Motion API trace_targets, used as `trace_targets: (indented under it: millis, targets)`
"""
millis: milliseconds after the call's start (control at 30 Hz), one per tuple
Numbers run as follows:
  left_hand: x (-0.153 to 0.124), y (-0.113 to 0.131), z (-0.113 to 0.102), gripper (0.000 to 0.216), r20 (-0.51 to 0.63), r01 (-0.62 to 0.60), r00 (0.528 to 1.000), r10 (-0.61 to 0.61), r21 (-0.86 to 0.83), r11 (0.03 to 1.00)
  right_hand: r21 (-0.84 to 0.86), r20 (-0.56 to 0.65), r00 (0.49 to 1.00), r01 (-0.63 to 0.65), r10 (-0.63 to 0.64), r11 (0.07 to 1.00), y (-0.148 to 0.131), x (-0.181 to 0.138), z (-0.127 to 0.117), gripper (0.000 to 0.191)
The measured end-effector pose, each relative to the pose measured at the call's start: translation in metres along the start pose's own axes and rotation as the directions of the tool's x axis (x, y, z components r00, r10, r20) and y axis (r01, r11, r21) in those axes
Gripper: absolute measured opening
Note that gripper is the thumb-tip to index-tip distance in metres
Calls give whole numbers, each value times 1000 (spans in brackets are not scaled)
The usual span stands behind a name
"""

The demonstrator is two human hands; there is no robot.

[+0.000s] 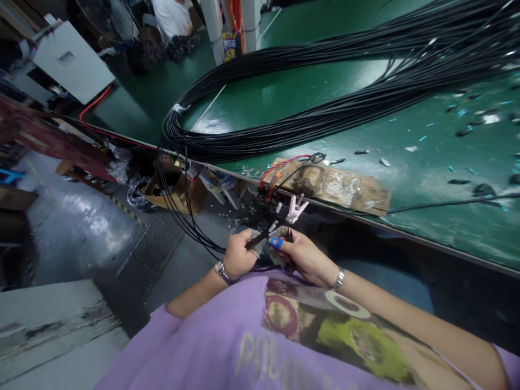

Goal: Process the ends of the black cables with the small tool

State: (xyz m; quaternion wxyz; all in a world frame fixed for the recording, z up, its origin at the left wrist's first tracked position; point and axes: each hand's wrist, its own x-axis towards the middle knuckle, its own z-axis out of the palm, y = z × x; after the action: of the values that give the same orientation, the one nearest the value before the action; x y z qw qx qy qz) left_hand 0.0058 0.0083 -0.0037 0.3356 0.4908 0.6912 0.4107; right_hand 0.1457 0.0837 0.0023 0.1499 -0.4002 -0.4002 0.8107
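My left hand (239, 254) is closed around several black cables (203, 241), with a pale cloth or glove scrap by its fingers. The cables hang down from a large coil (252, 142) on the green bench. Close by on the right, my right hand (306, 257) is closed near the cable ends. Blue wrap covers its thumb. A small dark thing shows among its fingers, too unclear to name. Just above both hands, a pale pink spring clip (296, 209) sits at the bench edge. Small white connector pieces (273, 225) show beside the cables, partly hidden.
A worn wooden block (345, 189) with red and black wires lies on the edge of the green bench (422, 168). Cable scraps (459, 182) are scattered at right. Below stands a cardboard box (184, 192). A white box (73, 62) and another person (173, 21) are at far left.
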Motion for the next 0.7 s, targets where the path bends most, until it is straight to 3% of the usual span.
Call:
trace_targets:
  millis: [133, 233, 367, 467, 567, 700]
  targets:
    - [2, 5, -3, 35, 128, 135, 985, -115, -161, 978, -29, -18, 998, 54, -55, 998, 3, 5, -3, 44]
    - [4, 9, -6, 43, 269, 283, 940, -211, -266, 922, -97, -84, 993, 73, -81, 993, 6, 11, -7, 39]
    - [7, 9, -10, 51, 322, 394, 902, -288, -340, 854, -185, -134, 978, 132, -158, 974, 9, 11, -14, 37]
    - [9, 7, -11, 52, 332, 406, 898, -290, -368, 837, -306, -19, 954, 281, -300, 910, 7, 7, -18, 40]
    - [9, 8, -11, 51, 340, 410, 896, -286, -383, 828, -386, 149, 895, 445, -421, 808, 4, 5, -17, 42]
    - [9, 12, -10, 51, 346, 418, 892, -292, -381, 825, -478, 185, 840, 530, -510, 700, 0, 5, -14, 30]
